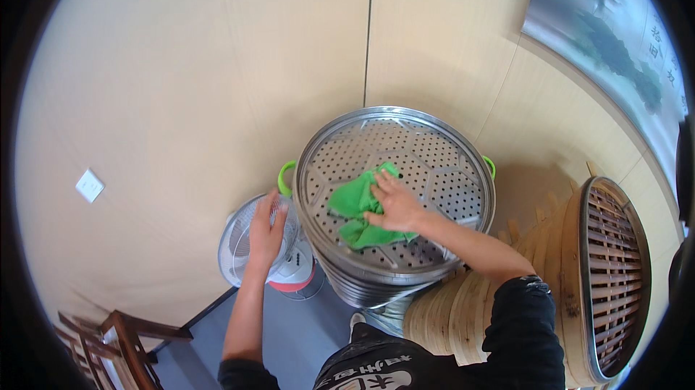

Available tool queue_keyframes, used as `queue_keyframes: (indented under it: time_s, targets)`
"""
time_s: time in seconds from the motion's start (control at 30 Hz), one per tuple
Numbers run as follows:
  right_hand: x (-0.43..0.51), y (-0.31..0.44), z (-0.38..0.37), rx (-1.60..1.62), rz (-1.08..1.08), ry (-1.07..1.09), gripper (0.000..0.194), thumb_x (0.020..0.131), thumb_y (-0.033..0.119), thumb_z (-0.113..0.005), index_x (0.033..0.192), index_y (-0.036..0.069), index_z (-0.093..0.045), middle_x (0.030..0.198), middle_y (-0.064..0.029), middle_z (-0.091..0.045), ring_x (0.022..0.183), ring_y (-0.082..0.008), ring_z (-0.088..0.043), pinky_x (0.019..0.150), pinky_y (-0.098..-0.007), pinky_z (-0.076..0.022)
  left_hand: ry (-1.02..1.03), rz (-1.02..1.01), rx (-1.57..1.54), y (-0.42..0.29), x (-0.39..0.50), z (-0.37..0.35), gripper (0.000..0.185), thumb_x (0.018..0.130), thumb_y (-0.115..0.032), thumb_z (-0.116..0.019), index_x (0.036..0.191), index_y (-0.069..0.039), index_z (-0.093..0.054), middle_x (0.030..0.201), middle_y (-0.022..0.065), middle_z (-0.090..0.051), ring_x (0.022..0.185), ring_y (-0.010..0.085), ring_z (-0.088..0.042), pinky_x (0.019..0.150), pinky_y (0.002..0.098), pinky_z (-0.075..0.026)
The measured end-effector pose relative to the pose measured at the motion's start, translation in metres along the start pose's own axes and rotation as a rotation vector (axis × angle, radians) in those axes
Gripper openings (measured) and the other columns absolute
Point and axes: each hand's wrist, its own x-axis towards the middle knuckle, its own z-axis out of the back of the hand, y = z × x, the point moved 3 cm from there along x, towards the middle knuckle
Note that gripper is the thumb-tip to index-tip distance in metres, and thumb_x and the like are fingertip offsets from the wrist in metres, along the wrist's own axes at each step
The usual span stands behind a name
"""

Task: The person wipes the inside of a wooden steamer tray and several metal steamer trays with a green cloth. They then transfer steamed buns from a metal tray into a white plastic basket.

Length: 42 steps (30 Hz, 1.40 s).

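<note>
A round perforated metal steamer tray (445, 173) tops a tall stack of metal steamer tiers, with a green handle (285, 178) at its left and another at its right. On the tray lies a crumpled green cloth (353, 197). My right hand (399, 205) is spread flat, its palm and fingers pressing on the cloth. Left of the tray's rim, near the green handle, my left hand (267, 230) is raised with thumb and fingers apart, holding nothing. It is in front of an electric fan.
The electric fan (233, 243) stands left of the stack. Stacked bamboo steamers (564, 260) rise at the right, one with a slatted base facing outward. Dark wooden furniture (127, 336) is at lower left. Behind the stack is a beige wall (271, 64) with a socket plate (89, 185).
</note>
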Motion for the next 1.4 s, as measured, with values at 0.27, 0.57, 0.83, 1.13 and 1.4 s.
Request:
queue_keyframes:
  time_s: [0.27,0.57,0.83,1.13,1.4]
  targets:
    - [0.032,-0.114,0.005,0.145,-0.245,-0.194,0.058,0.09,0.031,-0.046,0.136,-0.005,-0.044,0.152,-0.0212,-0.028,0.143,-0.0301,-0.022,0.117,-0.0393,-0.021,0.42,0.064,0.288,0.052,0.171,-0.109,0.038,0.096,-0.029,-0.05,0.117,0.003,-0.05,0.108,0.0276,-0.06,0.102,0.0467,-0.056,0.085,0.0514,-0.045]
    - [0.171,-0.085,0.021,0.022,-0.516,-0.249,0.087,0.087,0.059,-0.041,0.138,-0.011,-0.037,0.149,-0.0272,-0.029,0.142,-0.0371,-0.021,0.119,-0.0409,-0.0097,0.486,0.108,0.013,0.06,0.185,-0.113,0.04,0.1,-0.03,-0.04,0.129,-0.005,-0.049,0.108,0.0264,-0.062,0.102,0.0453,-0.057,0.088,0.0492,-0.044]
    - [0.14,-0.01,-0.011,0.122,-0.029,-0.193,0.052,0.087,0.027,-0.053,0.131,-0.002,-0.052,0.149,-0.0181,-0.036,0.14,-0.0314,-0.029,0.116,-0.0421,-0.0223,0.568,0.108,-0.158,0.063,0.202,-0.116,0.039,0.1,-0.028,-0.038,0.132,-0.008,-0.048,0.118,0.0216,-0.06,0.106,0.0428,-0.057,0.09,0.0474,-0.045]
    - [0.178,-0.087,0.033,-0.078,-0.576,-0.28,0.063,0.091,0.037,-0.048,0.137,-0.004,-0.041,0.145,-0.0262,-0.036,0.137,-0.0379,-0.032,0.115,-0.0415,-0.0245,0.515,0.034,-0.16,0.06,0.203,-0.116,0.037,0.099,-0.02,-0.036,0.133,-0.008,-0.046,0.122,0.02,-0.058,0.105,0.0416,-0.058,0.089,0.0477,-0.045]
    - [0.08,0.039,-0.013,0.14,-0.053,0.012,0.062,0.085,0.028,-0.058,0.139,0.002,-0.042,0.143,-0.0225,-0.039,0.137,-0.0376,-0.032,0.115,-0.0441,-0.0241,0.643,0.092,-0.203,0.062,0.218,-0.118,0.044,0.1,-0.018,-0.034,0.142,-0.006,-0.038,0.14,0.0184,-0.047,0.127,0.0353,-0.046,0.105,0.0396,-0.038]
